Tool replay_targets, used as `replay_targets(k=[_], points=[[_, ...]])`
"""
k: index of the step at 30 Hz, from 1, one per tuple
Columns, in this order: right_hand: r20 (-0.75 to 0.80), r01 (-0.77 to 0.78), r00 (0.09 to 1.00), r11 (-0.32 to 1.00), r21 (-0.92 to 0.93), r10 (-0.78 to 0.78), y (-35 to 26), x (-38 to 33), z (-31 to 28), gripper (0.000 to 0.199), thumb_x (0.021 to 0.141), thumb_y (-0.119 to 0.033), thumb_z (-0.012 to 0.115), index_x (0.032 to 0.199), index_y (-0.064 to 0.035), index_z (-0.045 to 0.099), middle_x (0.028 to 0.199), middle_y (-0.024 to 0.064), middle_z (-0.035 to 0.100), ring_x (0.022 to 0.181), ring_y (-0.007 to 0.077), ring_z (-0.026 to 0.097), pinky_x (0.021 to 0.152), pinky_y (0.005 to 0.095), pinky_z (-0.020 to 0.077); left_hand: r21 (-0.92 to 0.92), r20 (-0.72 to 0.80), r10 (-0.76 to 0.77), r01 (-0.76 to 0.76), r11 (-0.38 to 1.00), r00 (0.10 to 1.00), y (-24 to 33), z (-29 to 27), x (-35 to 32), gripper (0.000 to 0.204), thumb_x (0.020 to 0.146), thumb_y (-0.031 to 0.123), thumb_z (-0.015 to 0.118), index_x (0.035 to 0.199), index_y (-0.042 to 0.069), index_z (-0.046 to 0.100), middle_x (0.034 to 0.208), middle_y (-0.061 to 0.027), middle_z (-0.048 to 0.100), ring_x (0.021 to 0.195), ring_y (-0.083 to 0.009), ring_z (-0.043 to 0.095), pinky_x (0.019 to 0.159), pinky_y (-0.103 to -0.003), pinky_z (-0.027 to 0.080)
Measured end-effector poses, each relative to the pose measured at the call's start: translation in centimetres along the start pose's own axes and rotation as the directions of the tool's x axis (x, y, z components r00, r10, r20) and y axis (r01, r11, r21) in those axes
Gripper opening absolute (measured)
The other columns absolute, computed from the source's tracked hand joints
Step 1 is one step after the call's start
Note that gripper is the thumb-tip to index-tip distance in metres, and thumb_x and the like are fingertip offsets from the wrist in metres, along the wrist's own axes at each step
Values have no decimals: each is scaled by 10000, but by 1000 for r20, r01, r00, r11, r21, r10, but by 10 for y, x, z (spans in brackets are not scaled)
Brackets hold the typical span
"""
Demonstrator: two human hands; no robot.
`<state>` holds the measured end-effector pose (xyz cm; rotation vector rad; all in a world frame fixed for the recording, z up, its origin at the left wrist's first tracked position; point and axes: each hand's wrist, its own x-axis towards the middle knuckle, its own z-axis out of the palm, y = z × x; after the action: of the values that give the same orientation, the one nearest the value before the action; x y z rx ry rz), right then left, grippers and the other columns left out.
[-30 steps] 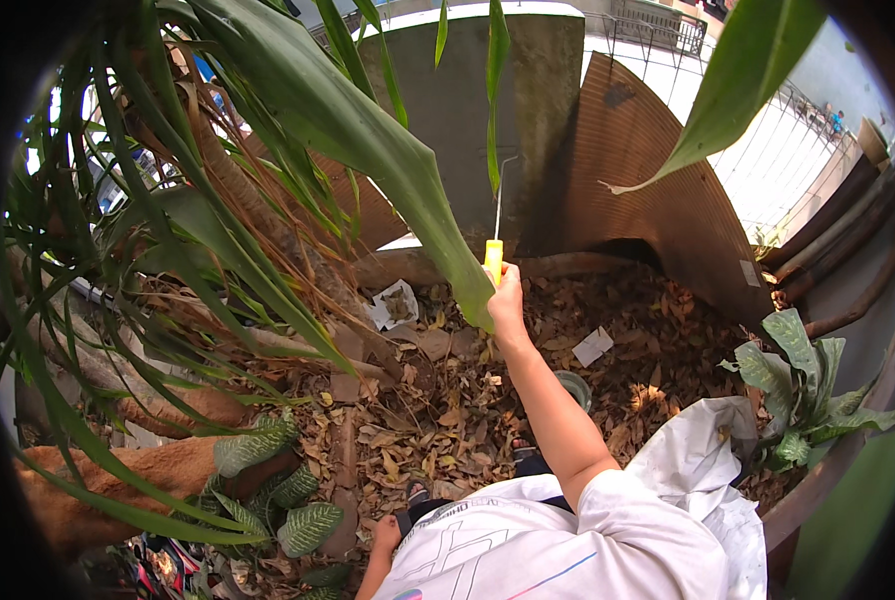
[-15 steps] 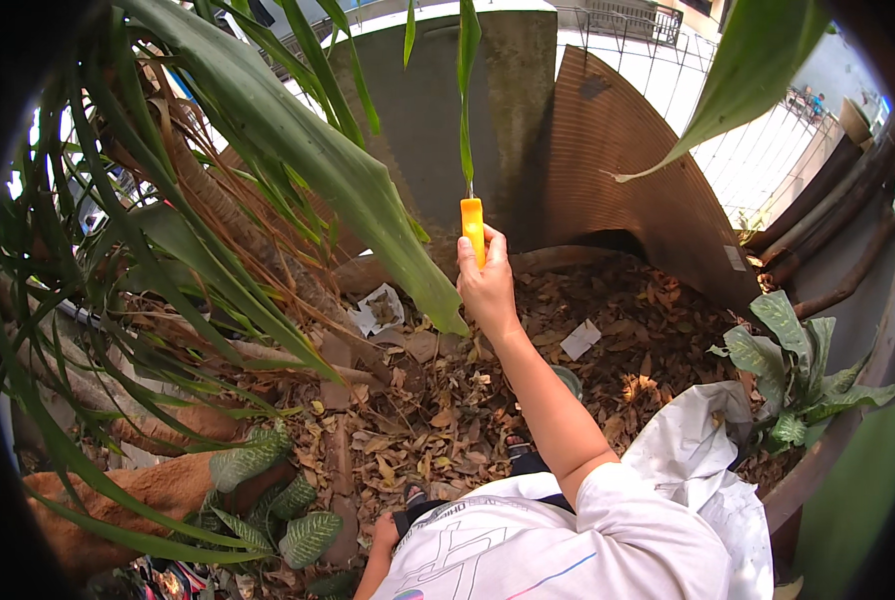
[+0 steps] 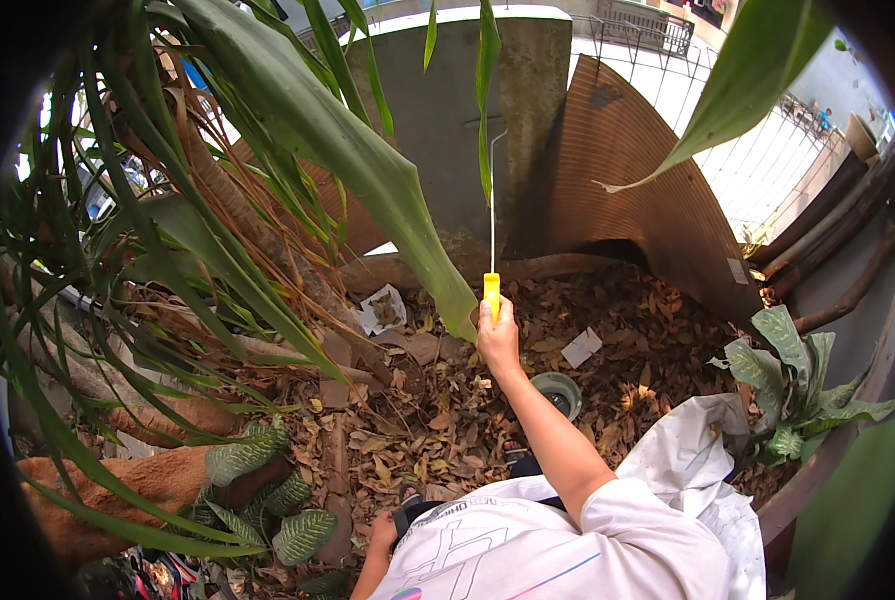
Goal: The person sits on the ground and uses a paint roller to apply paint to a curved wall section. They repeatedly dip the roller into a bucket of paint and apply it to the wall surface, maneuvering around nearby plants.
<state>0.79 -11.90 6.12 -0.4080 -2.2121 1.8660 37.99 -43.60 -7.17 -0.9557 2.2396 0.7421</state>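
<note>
My right hand is closed around the yellow handle of a paint roller frame, held upright out in front of me. Its thin metal rod rises from the handle and bends near the top, against the grey concrete slab. No roller sleeve can be made out on it. A narrow hanging green leaf overlaps the line of the rod. Just left of my hand is the tip of a broad green leaf. My left hand is low by my side, its fingers too small to read.
Dry leaves cover the ground, with a round green container and a white scrap among them. A rusty corrugated sheet leans beside the slab. White sheeting lies right of me, near a potted-type leafy plant.
My right hand has come lower and slightly right, still gripping the yellow handle. The rod and its bend now show clearly above it, and more of the round container is visible.
</note>
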Motion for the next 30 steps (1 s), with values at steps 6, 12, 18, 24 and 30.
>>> replay_targets(k=[6, 12, 18, 24, 30], points=[[-11, 154, 988, 984, 95, -153, -64, 16, 18, 440, 1024, -395, 517, 1298, -52, 476, 893, 116, 650, 766, 202, 630, 705, 351, 503, -93, -29, 111, -113, 989, 993, -20, 5, 3, 447, 758, 309, 715, 1084, 6, 675, 874, -162, 708, 801, -282, 675, 738, -371, 510], [16, 198, 979, 969, 149, -202, -96, 36, 31, 394, 1026, -341, 494, 1290, -52, 442, 906, 233, 666, 830, 421, 665, 726, 482, 510, 11, -12, 40, -40, 999, 999, 5, -3, -7, 438, 750, 309, 730, 1050, -6, 675, 881, -177, 707, 800, -288, 672, 733, -377, 508], [18, 109, 994, 990, 88, -111, -5, 22, 48, 411, 1020, -367, 491, 1297, -67, 445, 937, 225, 667, 880, 419, 660, 760, 477, 509, -130, -22, 177, -178, 975, 984, -45, 17, 24, 433, 760, 319, 718, 1031, -16, 671, 878, -192, 699, 799, -306, 667, 732, -381, 506], [-8, -21, 1000, 1000, 3, 21, 18, 1, 8, 452, 1020, -400, 512, 1295, -43, 484, 991, 146, 661, 870, 251, 654, 771, 385, 507, 12, 29, 112, -113, 994, 993, -30, 16, 26, 418, 778, 312, 696, 1029, -21, 663, 897, -206, 699, 814, -329, 673, 735, -393, 507], [-133, 163, 978, 987, 12, -160, -42, 22, -22, 390, 1031, -379, 508, 1233, -46, 500, 793, 115, 627, 681, 216, 604, 642, 377, 486, 87, 50, 36, -40, 995, 998, -12, 15, 19, 423, 770, 327, 696, 1018, -14, 663, 908, -202, 703, 849, -333, 682, 741, -402, 509]])
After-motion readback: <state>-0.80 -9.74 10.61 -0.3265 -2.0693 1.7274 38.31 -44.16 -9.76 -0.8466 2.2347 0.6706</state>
